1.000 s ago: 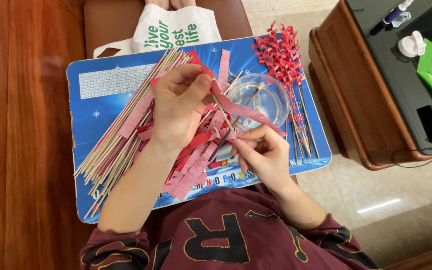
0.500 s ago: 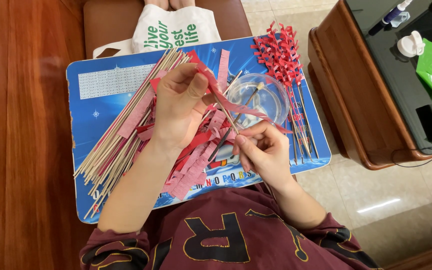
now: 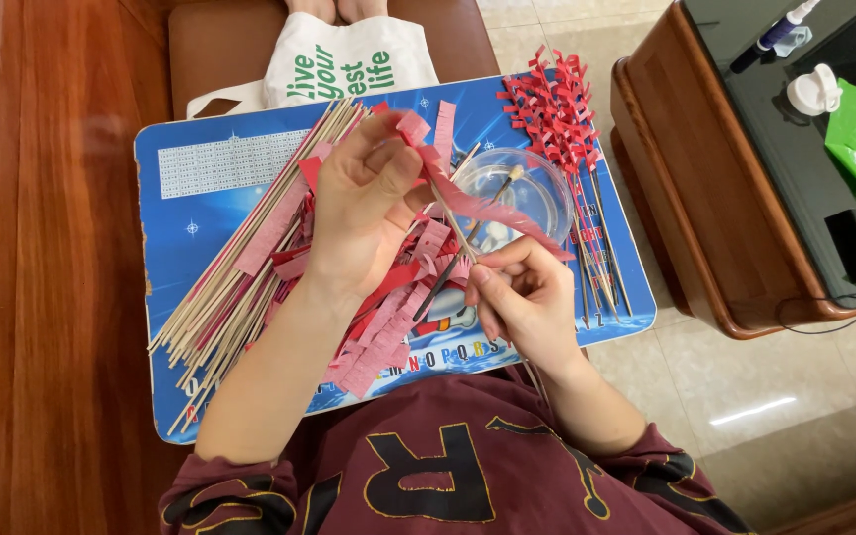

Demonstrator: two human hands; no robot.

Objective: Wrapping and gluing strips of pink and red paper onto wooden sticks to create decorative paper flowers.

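My left hand [image 3: 364, 203] pinches the upper end of a pink fringed paper strip [image 3: 478, 203] above a blue lap board [image 3: 200, 198]. My right hand [image 3: 522, 297] grips a thin wooden stick [image 3: 458, 230], and the strip runs down to its fingers. Beneath both hands lies a heap of pink and red fringed paper strips [image 3: 383, 317]. A bundle of bare wooden sticks [image 3: 240, 277] fans out on the board left of my left wrist.
A clear round bowl [image 3: 527, 188] holding a brush sits just beyond my right hand. Finished sticks wrapped in red fringe [image 3: 557, 109] lie at the board's far right. A white cloth bag [image 3: 349, 59] lies beyond the board. A dark wooden table [image 3: 705, 218] stands at right.
My left hand has lifted the strip's end higher and farther from me. My right hand has shifted slightly on the stick, with the strip now stretched longer between the hands.
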